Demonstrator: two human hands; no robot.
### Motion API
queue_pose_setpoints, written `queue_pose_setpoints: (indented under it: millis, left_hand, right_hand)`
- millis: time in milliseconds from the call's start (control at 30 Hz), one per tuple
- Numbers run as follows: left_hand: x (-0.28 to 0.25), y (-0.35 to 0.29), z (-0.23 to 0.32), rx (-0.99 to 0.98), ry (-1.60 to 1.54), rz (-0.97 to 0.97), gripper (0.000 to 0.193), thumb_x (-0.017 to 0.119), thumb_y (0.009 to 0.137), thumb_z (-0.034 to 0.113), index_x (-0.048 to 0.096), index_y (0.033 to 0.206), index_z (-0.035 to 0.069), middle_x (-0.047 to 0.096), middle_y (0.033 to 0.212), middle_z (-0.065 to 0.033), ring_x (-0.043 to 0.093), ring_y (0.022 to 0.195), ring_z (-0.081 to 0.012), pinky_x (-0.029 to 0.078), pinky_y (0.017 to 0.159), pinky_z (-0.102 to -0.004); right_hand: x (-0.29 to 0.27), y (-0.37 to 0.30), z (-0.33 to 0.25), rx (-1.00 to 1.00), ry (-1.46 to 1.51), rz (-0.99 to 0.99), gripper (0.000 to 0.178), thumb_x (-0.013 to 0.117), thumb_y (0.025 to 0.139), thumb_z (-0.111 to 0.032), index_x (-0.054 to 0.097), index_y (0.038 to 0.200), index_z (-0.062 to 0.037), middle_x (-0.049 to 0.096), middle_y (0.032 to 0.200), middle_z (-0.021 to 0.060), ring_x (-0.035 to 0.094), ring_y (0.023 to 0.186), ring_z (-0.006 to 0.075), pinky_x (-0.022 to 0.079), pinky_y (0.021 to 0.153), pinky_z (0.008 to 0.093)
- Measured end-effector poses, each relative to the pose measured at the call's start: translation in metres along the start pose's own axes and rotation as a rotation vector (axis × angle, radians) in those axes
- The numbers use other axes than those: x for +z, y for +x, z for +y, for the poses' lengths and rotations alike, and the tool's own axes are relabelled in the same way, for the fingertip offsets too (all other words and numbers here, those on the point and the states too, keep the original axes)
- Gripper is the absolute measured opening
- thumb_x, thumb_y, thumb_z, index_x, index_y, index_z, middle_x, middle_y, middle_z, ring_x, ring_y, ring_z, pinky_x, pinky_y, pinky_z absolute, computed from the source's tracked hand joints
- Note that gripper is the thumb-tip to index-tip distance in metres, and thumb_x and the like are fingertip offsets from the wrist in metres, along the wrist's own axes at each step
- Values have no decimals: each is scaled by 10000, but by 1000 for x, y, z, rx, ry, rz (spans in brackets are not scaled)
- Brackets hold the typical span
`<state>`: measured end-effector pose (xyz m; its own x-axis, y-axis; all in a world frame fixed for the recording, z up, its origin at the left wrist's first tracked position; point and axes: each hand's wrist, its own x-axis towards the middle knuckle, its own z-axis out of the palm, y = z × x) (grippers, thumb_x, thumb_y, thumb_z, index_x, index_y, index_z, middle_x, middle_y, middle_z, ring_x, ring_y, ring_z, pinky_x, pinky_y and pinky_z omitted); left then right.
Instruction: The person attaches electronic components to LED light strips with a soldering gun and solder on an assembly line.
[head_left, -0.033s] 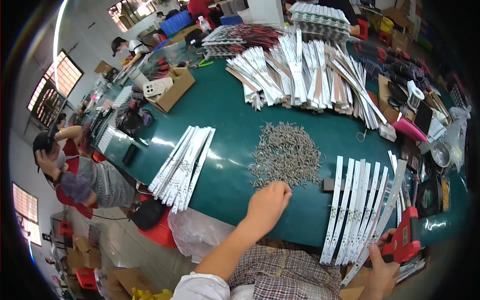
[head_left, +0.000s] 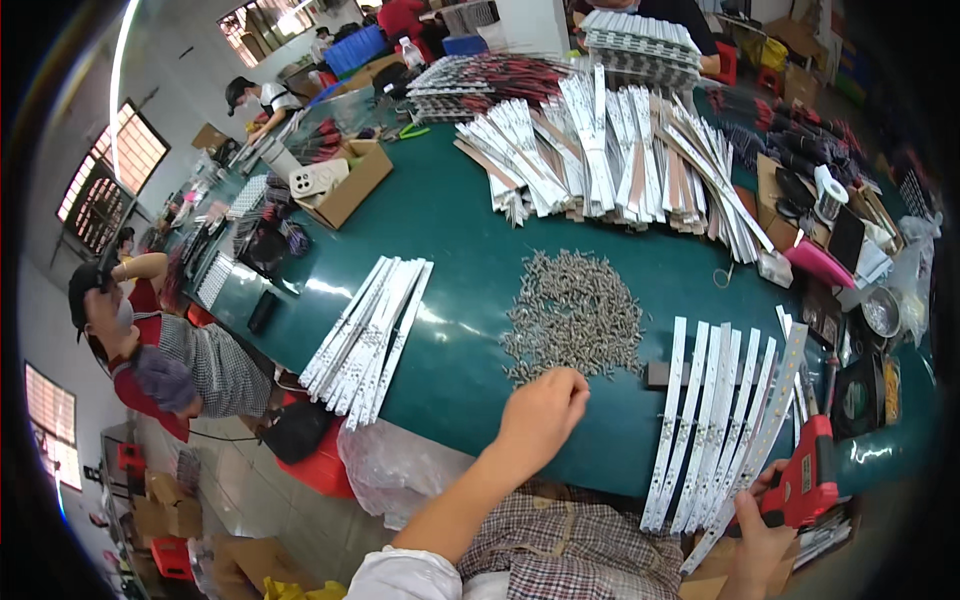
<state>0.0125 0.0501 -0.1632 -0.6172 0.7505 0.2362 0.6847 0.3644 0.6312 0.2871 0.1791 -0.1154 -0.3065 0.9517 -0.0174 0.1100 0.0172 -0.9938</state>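
My left grip (head_left: 545,415) is at the near edge of the heap of small grey metal pieces (head_left: 575,315) on the green counter (head_left: 460,215), fingers curled; cannot tell whether it pinches anything. My right grip (head_left: 762,540) is wrapped around a red power tool (head_left: 808,478), beside a row of white strips (head_left: 702,430); loose strip bundle (head_left: 370,335) at left.

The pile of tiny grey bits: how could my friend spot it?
On the big green table, look near the person, between the bunch of white strips on the left and the row of strips on the right. The pile sits just beyond the person's left hand. Its neighbours are long, flat and white, but it alone is a heap of tiny grey bits.
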Motion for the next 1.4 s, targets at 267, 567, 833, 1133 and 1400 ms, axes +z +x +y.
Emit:
queue_pose_setpoints:
  millis: [267,567,833,1133,1400]
  left_hand:
    - [15,-6,52,-268,-930,-276,143,667,873,14,653,1010,-25,683,957,-72,663,888,-106,543,760,-232]
    - [30,-7,85,-458,-1423,-450,155,682,878,39,675,1016,-29,695,941,-86,664,851,-128,543,754,-248]
    - [39,-8,88,-527,-1440,-484,227,696,842,32,586,1039,23,684,976,-101,675,847,-158,556,742,-275]
    - [40,-10,84,-513,-1453,-571,210,685,866,19,587,1049,-3,679,983,-84,670,899,-133,556,770,-257]
    - [39,-9,81,-504,-1467,-565,211,681,873,26,585,1058,-4,678,985,-81,663,873,-123,545,748,-252]
  right_hand:
    - [8,-4,-13,37,-64,-100,560,697,731,59,475,1234,-48,490,998,29,506,816,90,439,701,233]
    - [30,-6,-15,203,97,-150,590,719,720,142,473,1226,-35,536,1040,38,571,876,105,489,757,243]
    - [30,-4,-18,261,66,-206,526,750,731,76,480,1170,-26,543,986,50,598,807,97,491,680,223]
    - [31,-4,-14,235,119,-195,520,765,737,52,485,1169,-19,578,938,58,579,737,89,479,622,214]
    - [34,-4,-13,247,157,-215,515,764,743,44,484,1171,-9,587,928,66,578,707,92,487,594,208]
